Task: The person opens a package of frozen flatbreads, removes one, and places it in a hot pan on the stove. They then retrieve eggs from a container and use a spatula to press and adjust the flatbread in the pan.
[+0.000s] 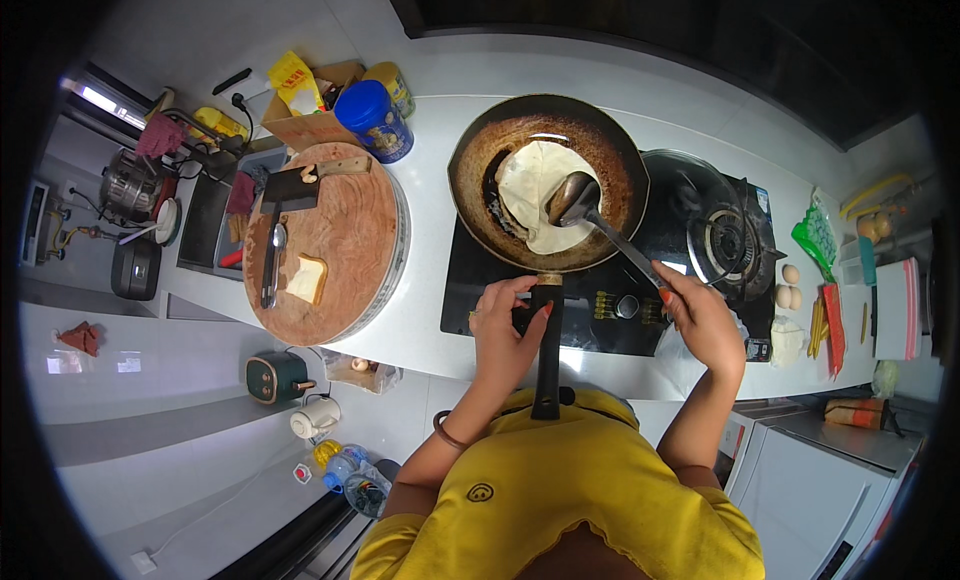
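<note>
A wok [472,160] with browned inner walls sits over the left side of a black glass gas hob [465,302]. In it lies a round, pale flatbread [536,182] with a creased surface. My right hand [694,317] grips the handle of a metal cooking ladle [574,197], whose head rests on the flatbread. My left hand [506,321] is beside the black wok handle [550,355], thumb and fingers curved around a gap at its upper part. Whether it holds the handle or a hob knob behind it is hidden.
Left, a round wooden chopping board [352,235] carries a cleaver [292,188], a spoon [279,239] and a bread slice [306,278]. A glass lid [675,182] covers part of the right burner [724,239]. Eggs [784,295] lie right of the hob.
</note>
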The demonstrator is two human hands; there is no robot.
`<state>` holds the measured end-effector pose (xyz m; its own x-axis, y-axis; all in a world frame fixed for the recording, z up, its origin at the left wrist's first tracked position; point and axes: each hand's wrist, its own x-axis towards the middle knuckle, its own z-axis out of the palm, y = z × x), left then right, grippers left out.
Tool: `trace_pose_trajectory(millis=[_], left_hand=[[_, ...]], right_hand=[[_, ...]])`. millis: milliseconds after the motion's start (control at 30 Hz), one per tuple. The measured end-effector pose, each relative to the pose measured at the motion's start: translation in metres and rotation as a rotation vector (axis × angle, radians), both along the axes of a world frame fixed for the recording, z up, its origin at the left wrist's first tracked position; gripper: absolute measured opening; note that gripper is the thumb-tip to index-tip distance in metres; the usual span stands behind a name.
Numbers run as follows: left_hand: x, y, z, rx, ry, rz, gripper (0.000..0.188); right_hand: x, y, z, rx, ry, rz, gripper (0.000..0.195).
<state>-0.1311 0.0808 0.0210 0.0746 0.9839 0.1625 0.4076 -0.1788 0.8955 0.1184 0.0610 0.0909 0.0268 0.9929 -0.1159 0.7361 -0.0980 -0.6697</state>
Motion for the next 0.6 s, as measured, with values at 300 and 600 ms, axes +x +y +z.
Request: trace_pose_trajectory(millis=[300, 600], left_hand=[[0.003, -0.005, -0.009, 0.005, 0.140, -0.028, 0.047], [0.001, -0.004, -0.003, 0.010, 0.163, -0.046, 0.050]], right_hand=[[0.013, 0.013, -0.019, -0.079, 0.199, 0.038, 0.040], [0.021, 0.012, -0.007, -0.069, 0.131, 0.052, 0.039]])
